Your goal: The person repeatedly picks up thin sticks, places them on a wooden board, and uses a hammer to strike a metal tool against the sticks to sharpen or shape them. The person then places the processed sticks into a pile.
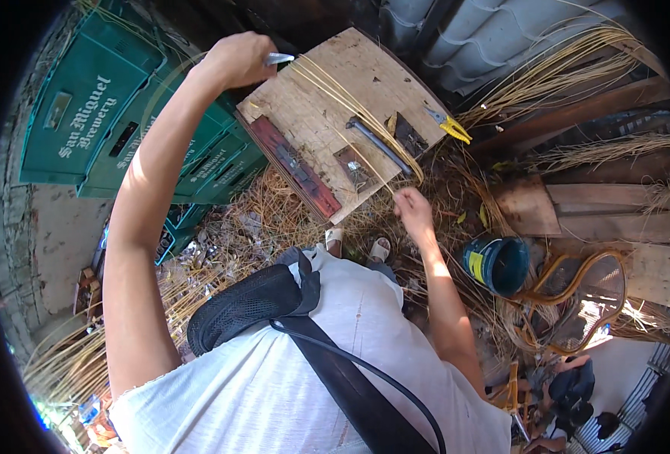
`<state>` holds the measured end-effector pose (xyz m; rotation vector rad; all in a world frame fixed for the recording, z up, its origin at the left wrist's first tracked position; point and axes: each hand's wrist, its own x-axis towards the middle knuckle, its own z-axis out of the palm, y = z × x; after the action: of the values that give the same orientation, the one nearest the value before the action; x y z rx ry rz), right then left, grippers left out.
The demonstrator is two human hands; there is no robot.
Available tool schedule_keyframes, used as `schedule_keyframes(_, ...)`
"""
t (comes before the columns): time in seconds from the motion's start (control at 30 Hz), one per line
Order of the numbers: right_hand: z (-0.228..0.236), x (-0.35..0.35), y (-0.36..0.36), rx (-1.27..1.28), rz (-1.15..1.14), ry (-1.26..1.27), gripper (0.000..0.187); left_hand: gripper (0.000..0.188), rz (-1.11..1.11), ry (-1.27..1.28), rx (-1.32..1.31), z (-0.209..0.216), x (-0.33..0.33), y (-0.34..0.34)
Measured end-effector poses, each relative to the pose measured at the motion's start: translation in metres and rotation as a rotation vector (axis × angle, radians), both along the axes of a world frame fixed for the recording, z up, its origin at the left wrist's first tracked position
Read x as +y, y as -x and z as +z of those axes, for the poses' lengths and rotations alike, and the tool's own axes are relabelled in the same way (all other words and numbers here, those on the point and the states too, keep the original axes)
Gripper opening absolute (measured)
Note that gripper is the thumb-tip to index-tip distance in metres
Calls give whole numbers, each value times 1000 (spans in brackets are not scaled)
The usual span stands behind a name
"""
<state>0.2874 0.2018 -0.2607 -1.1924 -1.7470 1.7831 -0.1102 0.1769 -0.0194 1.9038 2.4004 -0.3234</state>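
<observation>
My left hand (238, 60) is closed at the far left corner of a wooden work board (335, 72), and a knife's short silvery blade (279, 58) sticks out of it to the right. Its handle is hidden in my fist. Near the board's front edge, my right hand (412, 209) pinches one end of a thin rattan strip (369, 163), which slants back over the board. Several more strips (342, 94) lie bundled across the board, beside a dark hammer-like tool (383, 144). A reddish wooden block (293, 166) and a small metal plate (354, 168) sit nearer the left edge.
Yellow-handled pliers (450, 127) lie at the board's right edge. Green crates (93, 106) are stacked at left. To the right are a teal bucket (505, 265), a curved rattan frame (611, 265) and long cane bundles (554, 72). Cane scraps litter the ground. Another person (569, 390) is at lower right.
</observation>
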Motion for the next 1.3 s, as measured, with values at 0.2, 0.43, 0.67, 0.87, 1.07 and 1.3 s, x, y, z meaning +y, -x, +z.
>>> schedule_keyframes(0.2,-39,18,118,-337,-11,-249,24,29,-64,-473,33,-154,22,32)
schedule_keyframes(0.43,-25,8,139,-648,90,-311,23,52,416,209,-746,-219,-56,-102)
schedule_keyframes(0.67,-41,-23,77,-685,139,-441,22,34,311,-29,-801,-279,-57,-152)
schedule_keyframes(0.87,-43,-17,83,-653,229,-577,20,32,214,-18,-638,-308,-57,-175)
schedule_keyframes(1.07,-45,-14,77,-568,211,-460,18,31,257,91,-464,-327,-57,-189)
schedule_keyframes(1.3,-46,-16,52,-585,215,-358,19,39,425,270,-527,-281,-37,-196)
